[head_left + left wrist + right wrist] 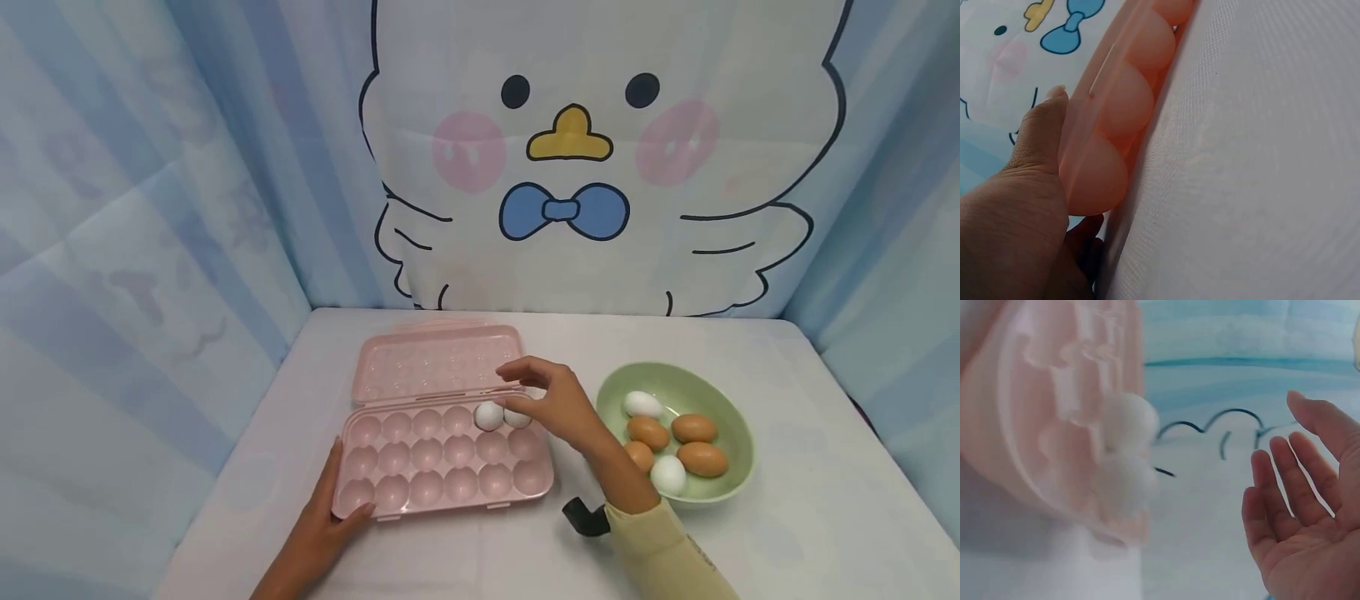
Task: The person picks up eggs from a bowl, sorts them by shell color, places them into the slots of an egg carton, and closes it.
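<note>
A pink plastic egg box (442, 486) lies on the table with its lid (438, 360) folded back. Two white eggs (489, 416) (1129, 484) fill the right end of its back row; the other hollows hold nothing. My left hand (321, 521) grips the box's front left corner, thumb at the front edge and fingers along the left side. In the left wrist view the thumb (1044, 128) presses the rim. Over the two eggs hovers my right hand (555, 400), its fingers loosely bent and parted. The right wrist view shows this hand (1310, 519) holding nothing, apart from the eggs.
To the right stands a green bowl (738, 408) with several brown eggs (702, 459) and two white eggs (668, 475). A black strap-like piece (587, 517) juts out beside the right sleeve (667, 550). Printed curtains (562, 275) enclose the table's back and sides.
</note>
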The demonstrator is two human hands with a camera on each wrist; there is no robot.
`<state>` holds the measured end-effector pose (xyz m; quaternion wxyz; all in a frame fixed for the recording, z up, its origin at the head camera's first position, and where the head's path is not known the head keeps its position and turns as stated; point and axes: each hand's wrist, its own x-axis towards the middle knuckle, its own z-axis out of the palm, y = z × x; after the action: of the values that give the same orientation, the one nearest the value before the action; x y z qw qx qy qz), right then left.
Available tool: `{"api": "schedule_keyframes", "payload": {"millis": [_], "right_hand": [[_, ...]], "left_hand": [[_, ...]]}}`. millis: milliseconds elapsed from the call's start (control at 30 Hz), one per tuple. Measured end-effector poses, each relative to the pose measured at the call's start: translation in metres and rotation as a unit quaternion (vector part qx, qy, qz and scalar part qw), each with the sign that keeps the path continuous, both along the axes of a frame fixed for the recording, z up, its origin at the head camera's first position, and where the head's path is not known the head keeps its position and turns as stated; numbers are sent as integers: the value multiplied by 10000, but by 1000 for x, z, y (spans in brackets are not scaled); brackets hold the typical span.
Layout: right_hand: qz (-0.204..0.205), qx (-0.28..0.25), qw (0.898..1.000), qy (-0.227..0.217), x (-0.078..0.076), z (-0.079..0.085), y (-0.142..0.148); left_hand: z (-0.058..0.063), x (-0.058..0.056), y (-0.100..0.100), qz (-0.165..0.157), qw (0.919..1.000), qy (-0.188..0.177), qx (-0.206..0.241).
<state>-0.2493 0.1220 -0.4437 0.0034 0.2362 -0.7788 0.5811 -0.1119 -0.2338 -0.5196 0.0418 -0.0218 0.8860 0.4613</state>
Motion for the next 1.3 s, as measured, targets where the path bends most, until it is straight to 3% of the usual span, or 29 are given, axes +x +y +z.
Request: {"api": "schedule_keyframes", "payload": {"millis": [200, 367, 500, 767, 1067, 1300], "right_hand": [[-211, 209, 9993, 245, 13, 33, 41], [-463, 507, 9975, 155, 29, 43, 82], [-608, 569, 9964, 139, 39, 38, 114], [-973, 1080, 9892, -192, 51, 9, 181], [-734, 1306, 9841, -956, 48, 4, 199], [-1087, 1706, 9708, -1288, 38, 4, 196]], "left_hand": [[2, 1, -3, -11, 9998, -188, 64], [1, 0, -4, -71, 9998, -134, 98], [0, 1, -4, -79, 9997, -115, 184], [1, 1, -3, -177, 9996, -26, 214], [3, -2, -2, -138, 9996, -188, 180], [0, 0, 1, -98, 9995, -273, 150]]}}
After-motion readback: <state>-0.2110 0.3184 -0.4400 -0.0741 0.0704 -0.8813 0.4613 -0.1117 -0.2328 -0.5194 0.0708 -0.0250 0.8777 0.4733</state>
